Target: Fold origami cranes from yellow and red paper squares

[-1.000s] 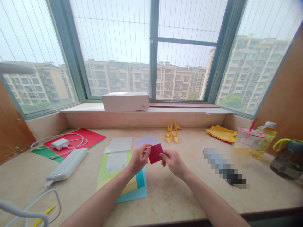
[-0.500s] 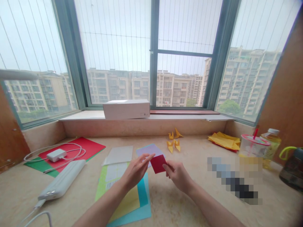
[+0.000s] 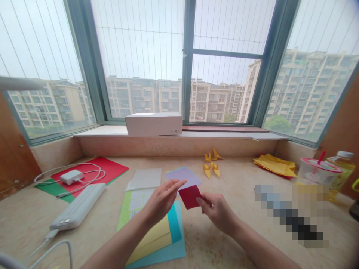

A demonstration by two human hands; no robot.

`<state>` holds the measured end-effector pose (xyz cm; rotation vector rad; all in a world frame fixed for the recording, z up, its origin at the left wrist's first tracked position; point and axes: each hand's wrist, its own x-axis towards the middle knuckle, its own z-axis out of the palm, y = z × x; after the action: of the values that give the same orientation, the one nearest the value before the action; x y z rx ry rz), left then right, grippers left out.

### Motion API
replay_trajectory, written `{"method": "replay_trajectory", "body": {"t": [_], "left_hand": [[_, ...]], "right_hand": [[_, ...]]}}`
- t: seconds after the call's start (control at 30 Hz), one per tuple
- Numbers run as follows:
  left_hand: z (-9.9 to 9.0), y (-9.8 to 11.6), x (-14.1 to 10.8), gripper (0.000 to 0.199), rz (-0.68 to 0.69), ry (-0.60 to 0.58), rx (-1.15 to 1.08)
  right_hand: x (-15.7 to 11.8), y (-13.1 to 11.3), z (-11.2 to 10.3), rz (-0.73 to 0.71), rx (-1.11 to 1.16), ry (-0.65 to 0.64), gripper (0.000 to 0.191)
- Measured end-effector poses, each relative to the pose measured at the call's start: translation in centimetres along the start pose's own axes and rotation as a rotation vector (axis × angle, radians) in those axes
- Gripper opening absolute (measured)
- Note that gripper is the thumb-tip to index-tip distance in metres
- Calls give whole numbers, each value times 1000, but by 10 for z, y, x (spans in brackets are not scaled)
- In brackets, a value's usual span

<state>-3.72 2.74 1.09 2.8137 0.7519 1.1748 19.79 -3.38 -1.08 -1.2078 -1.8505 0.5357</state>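
A small dark-red square of origami paper (image 3: 190,197) is held tilted above the table, pinched at its right corner between the thumb and fingers of my right hand (image 3: 217,211). My left hand (image 3: 165,196) hovers at the paper's left side with fingers stretched out together, their tips by its upper left corner; whether they touch it I cannot tell. Beyond the hands lies a purple sheet (image 3: 183,175). Several yellow folded paper cranes (image 3: 207,170) stand behind the red paper. Under my left forearm are yellow, green and blue sheets (image 3: 175,244).
At left, a white power bank (image 3: 80,207) and a charger with cable (image 3: 71,176) rest on and near red and green sheets (image 3: 110,168). Yellow papers (image 3: 275,165), a lidded cup (image 3: 316,172) and a bottle (image 3: 343,168) stand right. A white box (image 3: 153,125) sits on the sill.
The view has shifted slightly, so the scene sits a little differently. My right hand still pinches the red paper; my left hand stays beside it with fingers extended.
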Motion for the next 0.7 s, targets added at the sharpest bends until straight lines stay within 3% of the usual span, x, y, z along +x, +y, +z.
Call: {"method": "replay_trajectory", "body": {"t": [0.47,0.7], "left_hand": [[5,5,3,46,-13,-12,-33],[5,5,2,42,-17,-38,-38]], "right_hand": [[1,-4,-9,-11,-15,50,31],[1,-12,-8,99,228,22,35]]}}
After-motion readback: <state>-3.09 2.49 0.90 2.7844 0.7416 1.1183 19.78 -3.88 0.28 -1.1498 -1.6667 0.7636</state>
